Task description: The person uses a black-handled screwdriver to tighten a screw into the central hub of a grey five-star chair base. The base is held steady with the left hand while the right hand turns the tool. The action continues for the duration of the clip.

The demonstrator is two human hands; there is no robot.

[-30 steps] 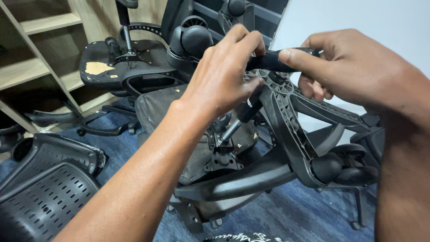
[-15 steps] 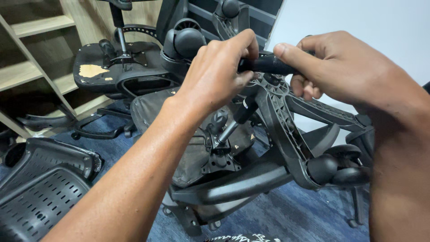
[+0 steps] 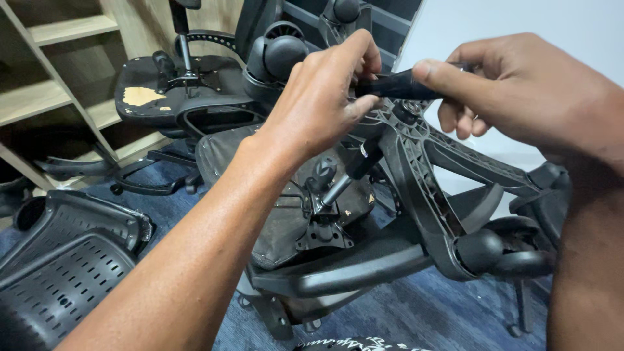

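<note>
The left hand [image 3: 318, 107] and right hand [image 3: 520, 91] both pinch a short black rod [image 3: 393, 86] above the hub of an upturned chair base [image 3: 422, 175]. Its caster [image 3: 478, 250] sits nearest. A perforated backrest [image 3: 58, 279] lies left; another chair seat [image 3: 162, 91] and wooden shelves [image 3: 58, 65] stand behind.

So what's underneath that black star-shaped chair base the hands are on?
Under the star base a gas-lift cylinder runs down to the metal mechanism on the upturned seat. The left hand covers where the cylinder enters the hub.
</note>
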